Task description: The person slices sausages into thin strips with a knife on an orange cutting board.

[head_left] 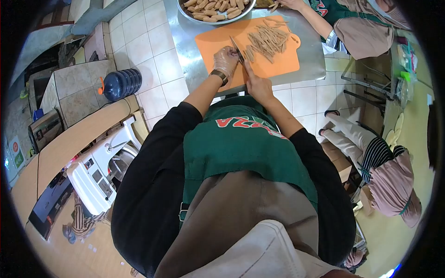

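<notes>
An orange cutting board (213, 42) lies on the metal table (178, 34). My left hand (225, 62), in a clear glove with a watch at the wrist, is closed over the board's left part; what its fingers hold is too small to name. My right hand (258, 87) grips a knife (235, 43) at the board's near edge, its index finger stretched along the knife. The blade points away from me, close beside my left fingertips. Thin brown strips (269, 41) are heaped on the board's right half.
A metal bowl (185, 17) of brown finger-shaped pieces stands at the table's far side. A co-worker's arm (315, 21) reaches in at the far right. Another person (389, 178) is at the right. A blue water jug (121, 85) lies on the floor at left.
</notes>
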The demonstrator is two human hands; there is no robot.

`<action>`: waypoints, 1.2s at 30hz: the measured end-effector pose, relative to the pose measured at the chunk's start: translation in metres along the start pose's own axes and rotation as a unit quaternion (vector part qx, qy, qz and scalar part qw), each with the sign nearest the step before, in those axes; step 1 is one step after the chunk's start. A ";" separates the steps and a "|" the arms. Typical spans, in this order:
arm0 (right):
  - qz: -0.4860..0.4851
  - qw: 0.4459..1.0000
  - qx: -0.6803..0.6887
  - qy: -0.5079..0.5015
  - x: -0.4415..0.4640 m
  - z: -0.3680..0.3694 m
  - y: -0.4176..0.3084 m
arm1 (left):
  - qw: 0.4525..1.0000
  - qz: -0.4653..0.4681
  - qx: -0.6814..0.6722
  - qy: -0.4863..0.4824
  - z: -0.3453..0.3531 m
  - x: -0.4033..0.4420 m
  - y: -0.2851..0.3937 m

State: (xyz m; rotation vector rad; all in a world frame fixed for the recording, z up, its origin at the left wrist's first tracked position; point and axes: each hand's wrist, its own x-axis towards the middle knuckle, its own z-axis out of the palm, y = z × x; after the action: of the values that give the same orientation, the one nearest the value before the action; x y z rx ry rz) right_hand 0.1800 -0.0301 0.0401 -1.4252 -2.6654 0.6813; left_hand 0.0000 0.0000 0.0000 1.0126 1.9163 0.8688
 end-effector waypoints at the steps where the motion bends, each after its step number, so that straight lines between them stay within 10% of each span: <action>1: 0.005 1.000 0.013 -0.014 -0.005 -0.001 0.003 | 1.000 0.001 -0.017 0.013 0.002 0.005 -0.004; 6: -0.007 0.999 0.039 0.030 -0.030 -0.005 0.014 | 0.996 0.068 0.053 0.030 -0.012 0.000 0.016; 9: -0.022 0.999 0.022 0.039 -0.026 -0.012 0.015 | 0.938 0.282 0.183 0.082 -0.025 0.009 0.056; 11: -0.081 0.994 0.036 0.062 -0.023 -0.005 0.014 | 0.852 0.452 0.255 -0.067 -0.031 0.015 0.080; 14: -0.093 0.996 0.001 -0.002 -0.017 0.011 0.014 | 0.723 0.478 0.445 -0.226 0.010 0.042 0.070; 20: -0.088 0.996 0.000 0.012 -0.005 0.014 0.029 | 0.665 0.376 0.553 -0.334 0.007 0.037 0.128; 26: -0.043 0.999 0.022 0.003 -0.005 -0.001 0.033 | 0.723 0.508 0.420 -0.207 -0.011 0.061 0.085; 36: -0.001 0.999 0.049 0.008 -0.009 -0.013 0.032 | 0.845 0.409 0.313 -0.143 -0.050 0.020 -0.001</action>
State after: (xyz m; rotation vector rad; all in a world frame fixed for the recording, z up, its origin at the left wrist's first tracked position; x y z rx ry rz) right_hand 0.2133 -0.0174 0.0405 -1.3962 -2.5822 0.7866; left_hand -0.0512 0.0071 0.0157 2.3168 1.4908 0.4423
